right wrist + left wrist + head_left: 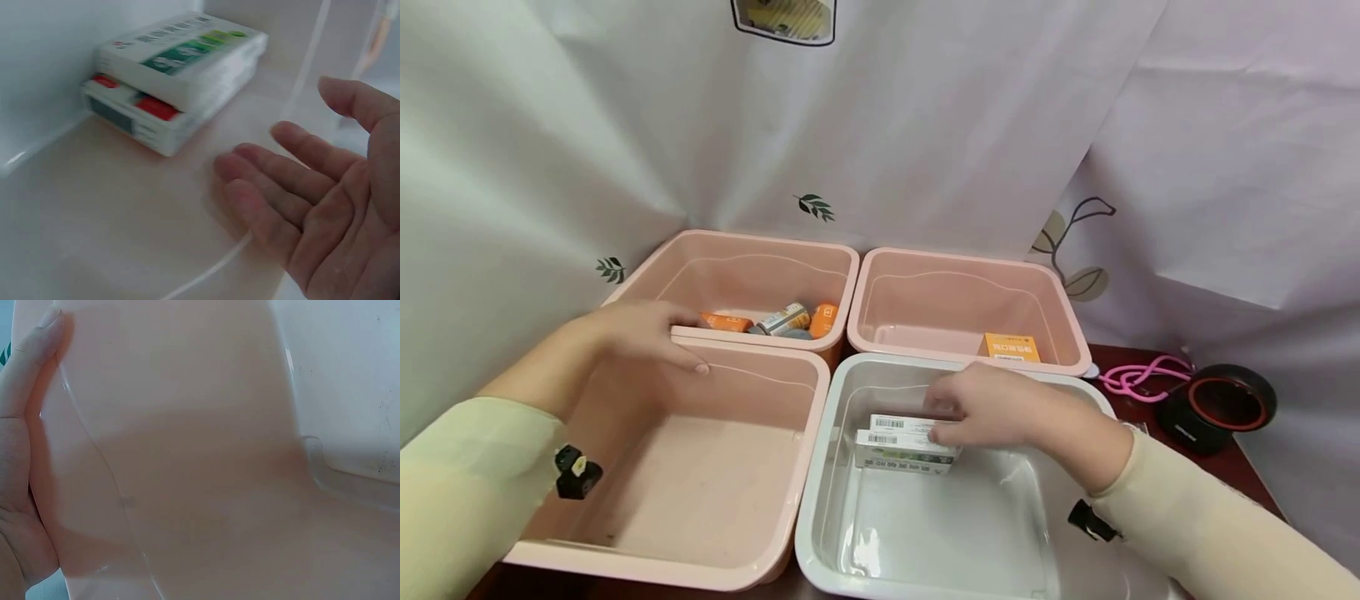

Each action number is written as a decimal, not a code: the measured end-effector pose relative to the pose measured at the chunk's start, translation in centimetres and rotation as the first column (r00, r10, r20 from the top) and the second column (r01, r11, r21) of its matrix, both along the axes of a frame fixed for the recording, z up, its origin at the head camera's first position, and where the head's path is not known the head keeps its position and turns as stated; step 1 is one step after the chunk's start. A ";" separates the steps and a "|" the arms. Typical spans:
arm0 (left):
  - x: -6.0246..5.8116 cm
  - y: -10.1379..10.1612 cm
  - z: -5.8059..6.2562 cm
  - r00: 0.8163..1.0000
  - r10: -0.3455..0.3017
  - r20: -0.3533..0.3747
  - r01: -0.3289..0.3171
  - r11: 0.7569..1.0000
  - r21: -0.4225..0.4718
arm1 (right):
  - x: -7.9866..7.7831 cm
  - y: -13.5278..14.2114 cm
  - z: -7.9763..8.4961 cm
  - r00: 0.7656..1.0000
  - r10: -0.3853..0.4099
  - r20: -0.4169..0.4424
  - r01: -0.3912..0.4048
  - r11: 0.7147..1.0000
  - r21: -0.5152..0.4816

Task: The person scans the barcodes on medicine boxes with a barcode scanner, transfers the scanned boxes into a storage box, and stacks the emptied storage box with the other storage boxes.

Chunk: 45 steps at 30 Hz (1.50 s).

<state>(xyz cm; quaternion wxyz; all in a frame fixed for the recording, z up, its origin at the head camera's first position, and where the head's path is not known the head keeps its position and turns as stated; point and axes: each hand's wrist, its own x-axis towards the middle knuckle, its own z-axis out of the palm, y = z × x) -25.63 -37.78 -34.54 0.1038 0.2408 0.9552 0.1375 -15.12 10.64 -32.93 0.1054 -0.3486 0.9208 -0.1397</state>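
Two white cartons lie against each other by the wall of the grey bin (925,533). One carton (187,56) has green print; the other (134,119) shows red and dark panels. Beside them, inside the bin, is my right hand (985,404), palm and loosely bent fingers visible in the right wrist view, with a gap between fingertips and cartons. My left hand (640,329) rests at the far rim of the front-left pink bin (730,492). Its thumb (34,369) lies along the inner wall, while the other fingers are partly hidden.
The back-left pink bin (745,258) contains orange packs (823,320) and a small cylindrical container (784,319). An orange-yellow box (1012,347) lies in the back-right pink bin (955,271). On the right stand a black round object (1232,400) and a pink cord (1131,379).
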 end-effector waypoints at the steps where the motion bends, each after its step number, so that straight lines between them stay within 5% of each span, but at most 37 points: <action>1: 0.0 0.1 0.0 1.000 -0.002 0.001 0.002 1.000 -0.001 | 0.1 0.0 -0.2 1.000 -0.003 0.012 0.002 1.000 0.031; 19: 0.1 0.4 0.4 1.000 0.004 0.005 -0.004 1.000 0.001 | 0.7 -0.9 -2.2 0.993 0.014 -0.121 0.019 0.965 0.263; 28: 0.4 -0.1 0.6 1.000 0.017 0.022 -0.016 1.000 -0.009 | 1.0 -1.1 -3.8 0.975 0.115 -0.190 -0.050 0.946 0.320; 37: 0.2 0.3 0.6 1.000 -0.008 0.012 0.008 1.000 0.004 | 0.6 -0.9 -3.4 0.979 0.090 -0.185 -0.024 0.943 0.333; 45: 0.1 0.2 0.2 1.000 0.003 0.004 -0.003 1.000 0.003 | 0.5 -0.5 -1.3 0.991 0.009 -0.133 0.032 0.954 0.298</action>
